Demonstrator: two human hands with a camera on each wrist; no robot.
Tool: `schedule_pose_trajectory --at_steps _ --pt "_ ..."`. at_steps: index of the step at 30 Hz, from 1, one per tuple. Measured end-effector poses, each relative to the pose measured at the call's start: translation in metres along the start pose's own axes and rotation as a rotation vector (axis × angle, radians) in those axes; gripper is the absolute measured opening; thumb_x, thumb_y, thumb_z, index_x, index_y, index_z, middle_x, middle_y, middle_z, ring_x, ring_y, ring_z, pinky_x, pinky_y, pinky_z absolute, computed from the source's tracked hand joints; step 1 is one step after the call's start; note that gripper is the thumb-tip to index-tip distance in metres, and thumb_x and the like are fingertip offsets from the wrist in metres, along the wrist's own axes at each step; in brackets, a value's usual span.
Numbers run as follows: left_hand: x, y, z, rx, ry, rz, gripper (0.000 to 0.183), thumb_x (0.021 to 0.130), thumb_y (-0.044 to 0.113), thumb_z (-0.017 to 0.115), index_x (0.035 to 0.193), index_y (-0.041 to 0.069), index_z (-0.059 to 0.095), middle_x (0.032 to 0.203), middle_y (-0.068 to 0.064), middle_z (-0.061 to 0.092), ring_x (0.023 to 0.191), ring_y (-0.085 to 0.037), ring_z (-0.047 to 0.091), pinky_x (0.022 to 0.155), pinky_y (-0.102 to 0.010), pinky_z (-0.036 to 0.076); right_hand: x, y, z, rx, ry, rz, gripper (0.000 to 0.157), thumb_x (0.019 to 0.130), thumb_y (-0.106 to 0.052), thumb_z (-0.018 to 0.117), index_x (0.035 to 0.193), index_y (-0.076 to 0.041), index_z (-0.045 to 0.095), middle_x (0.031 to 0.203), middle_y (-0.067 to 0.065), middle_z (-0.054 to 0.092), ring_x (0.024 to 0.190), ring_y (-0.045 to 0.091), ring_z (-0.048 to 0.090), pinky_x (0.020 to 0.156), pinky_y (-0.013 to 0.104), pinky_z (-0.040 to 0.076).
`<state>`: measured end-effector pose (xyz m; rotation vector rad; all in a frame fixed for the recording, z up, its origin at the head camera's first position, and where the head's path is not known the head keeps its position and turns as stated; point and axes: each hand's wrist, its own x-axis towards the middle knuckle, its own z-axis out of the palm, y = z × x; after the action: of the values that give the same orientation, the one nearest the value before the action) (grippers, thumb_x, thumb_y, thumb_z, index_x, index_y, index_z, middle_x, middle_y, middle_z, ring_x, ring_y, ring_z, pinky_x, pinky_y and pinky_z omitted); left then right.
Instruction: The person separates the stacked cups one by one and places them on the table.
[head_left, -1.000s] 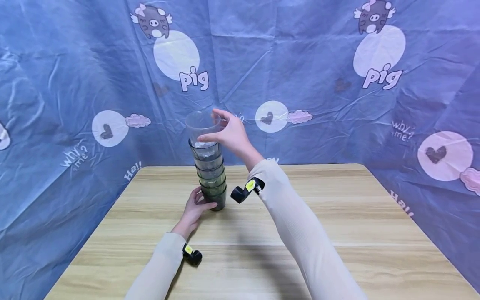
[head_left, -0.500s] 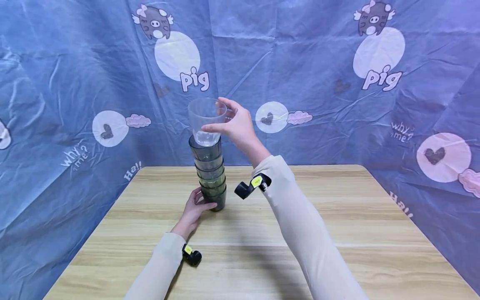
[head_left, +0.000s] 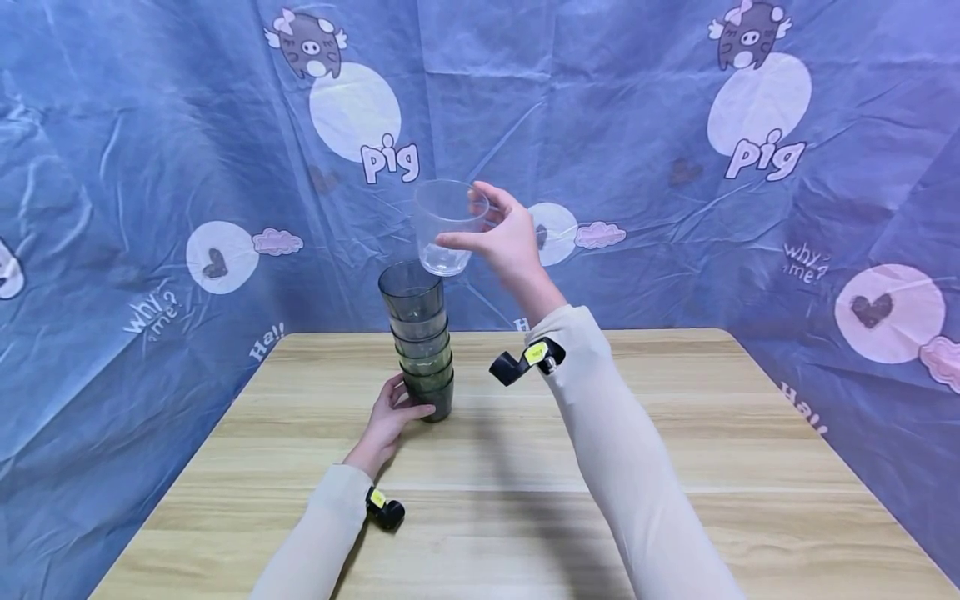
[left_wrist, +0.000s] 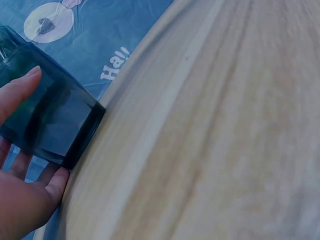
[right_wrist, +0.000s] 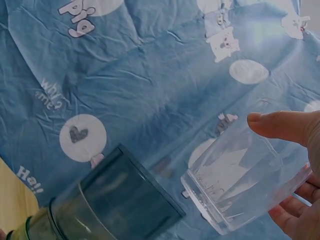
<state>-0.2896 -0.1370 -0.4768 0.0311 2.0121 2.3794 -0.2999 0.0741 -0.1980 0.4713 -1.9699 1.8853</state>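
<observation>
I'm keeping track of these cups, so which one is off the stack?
The clear cup in the right hand: it hangs apart, while the others stand nested in the stack the left hand grips.

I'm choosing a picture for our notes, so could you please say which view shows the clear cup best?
The right wrist view: the clear cup appears largest, its base and wall plainly visible. The head view shows it smaller, rim included; the left wrist view omits it.
</observation>
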Motion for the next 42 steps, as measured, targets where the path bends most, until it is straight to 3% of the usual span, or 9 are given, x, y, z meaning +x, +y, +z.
schedule_pose_trajectory --at_steps 13,21,26,42 --pt "-0.002 0.001 0.000 0.006 -0.003 -0.001 0.086 0.080 -0.014 0.070 0.152 0.001 0.025 0.151 -0.024 0.036 0.130 -0.040 0.044 0.094 -0.024 0.043 0.003 0.026 -0.030 -0.003 0.052 0.064 0.090 0.065 0.000 0.091 0.145 -0.007 0.049 0.135 0.006 0.058 0.121 0.020 0.056 0.097 0.029 0.049" --pt "-0.001 0.000 0.002 -0.013 0.006 0.003 0.085 0.079 -0.016 0.069 0.152 0.001 0.027 0.149 -0.023 0.039 0.128 -0.038 0.046 0.088 -0.019 0.046 0.002 0.046 -0.052 -0.107 0.098 0.102 0.090 0.065 -0.003 0.092 0.144 -0.007 0.050 0.135 0.008 0.058 0.117 0.022 0.055 0.096 0.032 0.048" --pt "0.000 -0.001 0.002 -0.019 0.007 0.010 0.086 0.079 -0.016 0.068 0.152 0.001 0.026 0.149 -0.024 0.038 0.129 -0.039 0.046 0.087 -0.018 0.046 0.000 0.062 -0.062 -0.125 0.119 0.137 0.091 0.064 -0.001 0.091 0.145 -0.006 0.049 0.138 0.011 0.056 0.124 0.028 0.054 0.099 0.033 0.047" --pt "0.001 -0.002 -0.001 0.006 0.019 0.004 0.084 0.078 -0.015 0.072 0.150 0.002 0.031 0.146 -0.022 0.043 0.123 -0.034 0.051 0.091 -0.025 0.047 -0.018 0.117 -0.085 -0.221 0.137 0.225 0.094 0.064 -0.002 0.091 0.146 -0.003 0.046 0.142 0.013 0.053 0.129 0.029 0.051 0.105 0.037 0.043"
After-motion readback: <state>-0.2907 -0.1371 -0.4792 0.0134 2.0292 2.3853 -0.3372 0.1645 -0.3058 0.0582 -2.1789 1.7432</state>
